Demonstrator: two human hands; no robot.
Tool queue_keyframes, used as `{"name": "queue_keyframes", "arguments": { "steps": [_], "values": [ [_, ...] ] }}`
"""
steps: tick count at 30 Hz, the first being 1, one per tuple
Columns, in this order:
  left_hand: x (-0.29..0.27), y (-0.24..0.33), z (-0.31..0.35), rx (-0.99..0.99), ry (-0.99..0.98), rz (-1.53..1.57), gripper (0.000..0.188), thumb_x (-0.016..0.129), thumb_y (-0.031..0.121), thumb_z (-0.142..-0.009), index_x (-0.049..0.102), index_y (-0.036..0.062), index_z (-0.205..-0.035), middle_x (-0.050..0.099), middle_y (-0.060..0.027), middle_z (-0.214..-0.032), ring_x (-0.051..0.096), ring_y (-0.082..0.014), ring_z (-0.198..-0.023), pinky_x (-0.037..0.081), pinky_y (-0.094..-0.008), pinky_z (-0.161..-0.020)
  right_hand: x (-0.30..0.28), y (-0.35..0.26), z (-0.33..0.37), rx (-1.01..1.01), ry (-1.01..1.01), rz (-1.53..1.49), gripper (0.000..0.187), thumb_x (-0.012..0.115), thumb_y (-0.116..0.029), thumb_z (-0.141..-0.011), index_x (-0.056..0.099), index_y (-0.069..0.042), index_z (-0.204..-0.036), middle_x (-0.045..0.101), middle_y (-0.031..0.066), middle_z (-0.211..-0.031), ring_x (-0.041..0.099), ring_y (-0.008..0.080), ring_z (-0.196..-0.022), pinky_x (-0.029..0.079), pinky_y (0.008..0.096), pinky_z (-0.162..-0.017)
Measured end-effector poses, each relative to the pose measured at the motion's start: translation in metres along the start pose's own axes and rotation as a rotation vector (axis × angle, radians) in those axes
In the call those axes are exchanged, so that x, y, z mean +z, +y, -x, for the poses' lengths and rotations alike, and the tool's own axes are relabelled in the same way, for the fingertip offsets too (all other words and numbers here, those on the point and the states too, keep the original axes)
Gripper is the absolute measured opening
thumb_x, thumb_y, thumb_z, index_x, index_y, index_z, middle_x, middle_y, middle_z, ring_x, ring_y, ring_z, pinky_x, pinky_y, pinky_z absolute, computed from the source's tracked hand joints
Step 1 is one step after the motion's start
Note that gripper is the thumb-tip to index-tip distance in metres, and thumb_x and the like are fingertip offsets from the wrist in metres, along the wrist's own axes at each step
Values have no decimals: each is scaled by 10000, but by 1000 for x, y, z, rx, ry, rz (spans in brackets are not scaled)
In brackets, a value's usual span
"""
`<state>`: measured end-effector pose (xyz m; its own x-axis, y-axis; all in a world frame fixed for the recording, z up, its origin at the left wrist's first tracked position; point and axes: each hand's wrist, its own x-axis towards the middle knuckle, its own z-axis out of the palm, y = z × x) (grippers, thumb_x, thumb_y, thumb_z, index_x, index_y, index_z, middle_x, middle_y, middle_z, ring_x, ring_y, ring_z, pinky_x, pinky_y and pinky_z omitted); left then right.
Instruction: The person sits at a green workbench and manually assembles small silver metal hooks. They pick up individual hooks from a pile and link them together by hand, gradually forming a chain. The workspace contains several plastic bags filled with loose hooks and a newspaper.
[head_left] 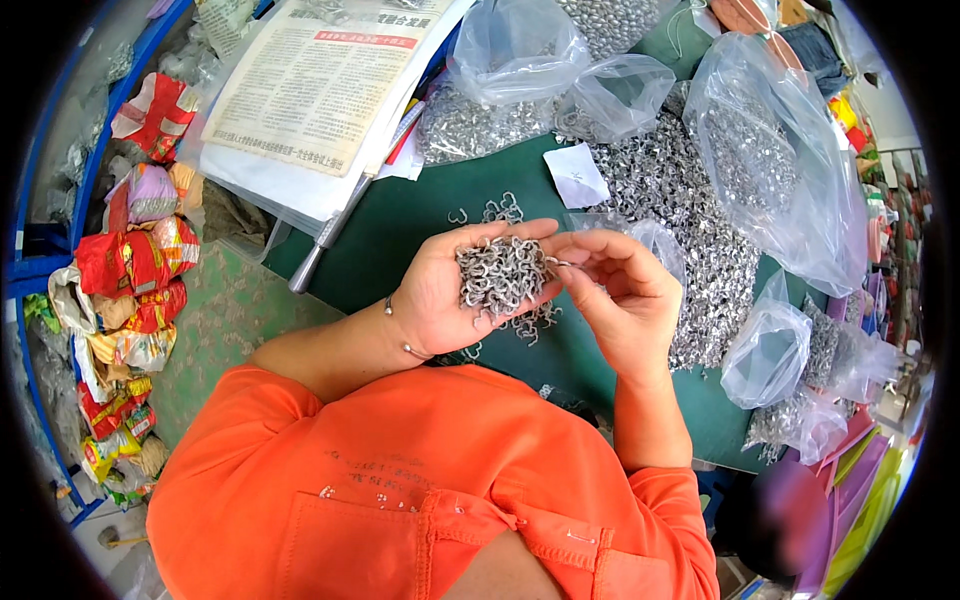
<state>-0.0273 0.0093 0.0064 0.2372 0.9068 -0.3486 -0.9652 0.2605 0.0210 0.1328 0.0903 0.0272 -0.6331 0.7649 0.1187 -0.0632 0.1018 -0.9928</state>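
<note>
Small silvery curved metal hooks (503,274) lie heaped in the palm of my left hand (432,288), which is turned up and cupped under them. Thumb and fingers of my right hand (630,292) pinch one small metal hook (557,262) at the right edge of the heap. More loose hooks (502,208) lie on the green table (400,215), just beyond the left hand. Another few show below the palm, partly hidden by it.
A broad pile of shiny metal parts (700,260) covers the table's right side, beside clear plastic bags (775,150). A newspaper (310,95) lies on papers at the far left. Small bags of parts (765,345) sit near the right edge. Colourful wrappers (125,270) fill a blue rack at left.
</note>
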Motion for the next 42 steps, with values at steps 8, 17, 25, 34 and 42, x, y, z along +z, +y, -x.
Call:
{"name": "queue_keyframes", "arguments": {
  "steps": [8,17,25,34,42],
  "values": [
    [-4,1,2,-12,-75,76,406,349,233,-970,446,-35,-1258,475,-193,-1319,473,-287,-1225,403,-419,-1015,4,3,5,-178,-19,-59,452,614,141,-777,459,40,-1190,627,138,-969,623,186,-930,529,286,-764],
    [1,2,0,7,-21,69,478,363,236,-951,361,-38,-1342,406,-222,-1374,397,-335,-1285,337,-457,-1069,-11,-23,-36,-753,122,610,314,654,153,-673,602,8,-946,653,118,-822,640,244,-782,509,320,-695],
    [4,3,6,24,-35,69,494,356,243,-956,336,-48,-1354,348,-240,-1408,328,-364,-1325,321,-474,-1078,-45,-9,-92,-529,259,833,154,605,66,-773,640,17,-914,649,123,-876,637,253,-774,508,305,-686],
    [-17,9,-4,-38,-265,106,501,325,281,-963,339,-8,-1373,483,-179,-1301,548,-301,-1120,420,-437,-994,-2,-18,-19,-318,-243,730,225,701,-8,-700,622,-26,-910,612,90,-905,555,289,-824,454,367,-726],
    [-13,4,-1,-17,-140,37,496,315,266,-965,335,2,-1384,476,-153,-1317,526,-282,-1150,406,-452,-1000,5,0,-13,-357,-104,664,192,675,32,-709,586,-25,-870,611,97,-843,555,294,-729,450,362,-660]
  ]
}}
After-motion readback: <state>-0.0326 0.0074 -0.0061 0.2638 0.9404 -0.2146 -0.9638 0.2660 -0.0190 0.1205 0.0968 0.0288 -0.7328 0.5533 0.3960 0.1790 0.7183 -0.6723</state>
